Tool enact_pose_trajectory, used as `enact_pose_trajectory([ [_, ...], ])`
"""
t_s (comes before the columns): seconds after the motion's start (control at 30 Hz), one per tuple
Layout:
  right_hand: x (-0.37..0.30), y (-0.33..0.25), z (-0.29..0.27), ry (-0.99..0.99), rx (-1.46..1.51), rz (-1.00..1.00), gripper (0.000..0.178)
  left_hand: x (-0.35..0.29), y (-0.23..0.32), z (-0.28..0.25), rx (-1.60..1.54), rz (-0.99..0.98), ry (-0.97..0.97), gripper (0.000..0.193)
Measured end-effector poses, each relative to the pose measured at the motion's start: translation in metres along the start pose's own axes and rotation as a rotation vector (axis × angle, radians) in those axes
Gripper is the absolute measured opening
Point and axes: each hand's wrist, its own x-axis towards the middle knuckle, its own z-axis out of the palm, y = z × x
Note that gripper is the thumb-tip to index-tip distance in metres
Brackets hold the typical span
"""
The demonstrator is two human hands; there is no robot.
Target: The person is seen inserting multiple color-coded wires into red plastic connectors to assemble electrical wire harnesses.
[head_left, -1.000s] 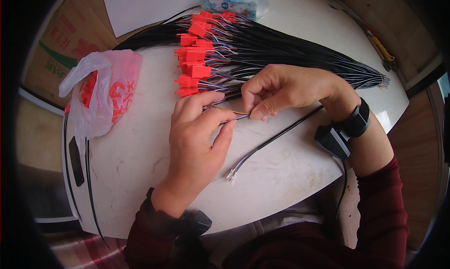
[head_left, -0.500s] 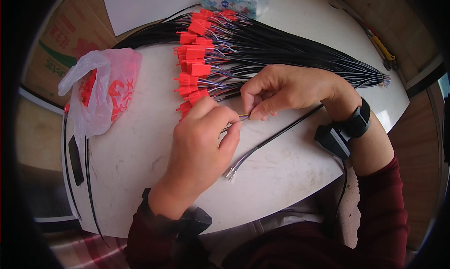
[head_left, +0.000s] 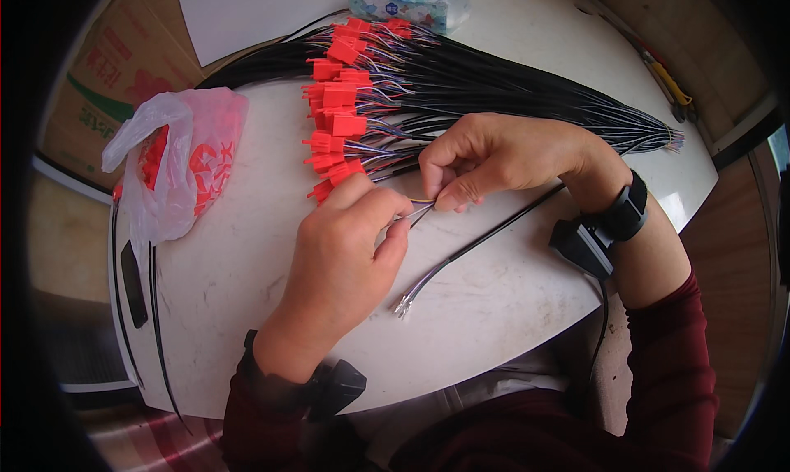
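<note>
Thin coloured wires (head_left: 420, 208) stretch across the short gap between my two hands. My right hand (head_left: 506, 155) pinches them between thumb and fingers. My left hand (head_left: 346, 246) is closed around their other side, its fingertips partly hiding them. Just beyond the hands lies a bundle of black cables (head_left: 502, 81), with red plastic connectors (head_left: 339, 93) on their left ends. A single black cable (head_left: 485, 237) runs out from under my right wrist, its split wires ending in bare metal terminals (head_left: 402, 306) on the white table.
A thin plastic bag (head_left: 191, 155) with red pieces inside stands at the left of the white table (head_left: 494, 324). Beside it are a dark flat object (head_left: 132, 283) and black cable lengths (head_left: 158, 332). A tissue pack (head_left: 407, 3) sits at the back; a yellow-handled tool (head_left: 668, 81) lies far right.
My left hand has shifted slightly left and toward me, so more wire shows between the hands. My right hand keeps its pinch almost in place.
</note>
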Motion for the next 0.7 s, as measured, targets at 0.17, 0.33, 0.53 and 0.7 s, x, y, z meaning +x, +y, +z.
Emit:
enact_pose_trajectory([
  [0.17,-0.0008,0.0004,-0.0002,0.001,0.000,0.000,0.013,0.0020,-0.0026,0.0022,0.016,0.099,0.055,0.014],
  [0.33,-0.0006,0.0011,-0.0010,0.002,-0.013,-0.003,0.014,0.0000,-0.0006,0.0018,-0.001,0.056,0.029,0.016],
  [0.53,-0.0014,-0.0002,-0.0012,0.001,-0.008,-0.008,0.015,0.0019,-0.0012,0.0001,0.027,0.103,0.030,0.016],
  [0.7,-0.0003,-0.0005,-0.0006,0.000,0.002,-0.008,0.015,0.0041,-0.0018,0.0038,0.067,0.173,0.124,0.016],
])
